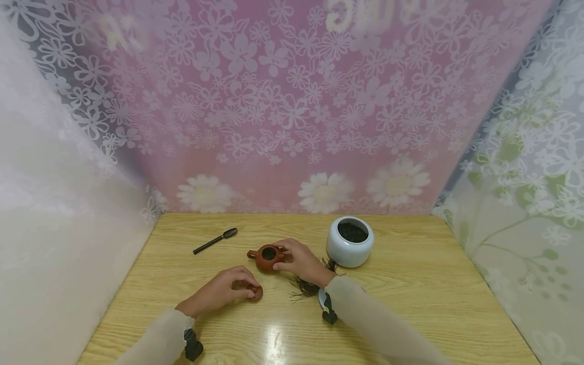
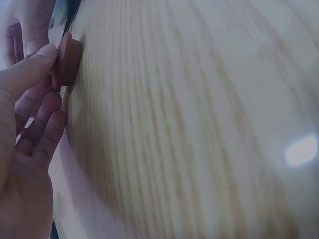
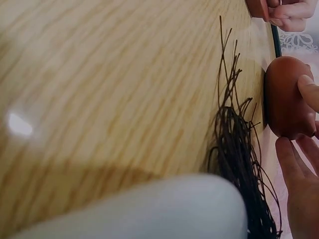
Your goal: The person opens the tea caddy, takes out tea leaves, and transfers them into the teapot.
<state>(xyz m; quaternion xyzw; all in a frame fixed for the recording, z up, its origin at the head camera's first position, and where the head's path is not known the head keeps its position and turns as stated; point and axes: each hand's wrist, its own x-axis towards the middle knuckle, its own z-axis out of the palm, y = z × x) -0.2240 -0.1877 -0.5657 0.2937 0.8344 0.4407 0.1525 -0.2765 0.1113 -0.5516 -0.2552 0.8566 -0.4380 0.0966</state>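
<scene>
A small reddish-brown clay teapot (image 1: 263,264) stands on the wooden table with its lid off, its round mouth showing dark inside. My right hand (image 1: 302,259) grips its right side; in the right wrist view the thumb lies on the teapot body (image 3: 286,99) and fingers touch it from the other side. To the left and nearer to me, my left hand (image 1: 224,290) pinches the matching clay lid (image 1: 258,294) between thumb and fingers. In the left wrist view the lid (image 2: 70,62) is close to the tabletop, its rim at the fingertips.
A white round pot (image 1: 350,252) with dark contents stands behind my right wrist. Thin dark strands (image 1: 304,290) lie below my right forearm, beside a pale object (image 1: 322,298) partly hidden by it. A dark long-handled tool (image 1: 216,240) lies at the back left. Patterned curtains (image 1: 292,111) surround the table.
</scene>
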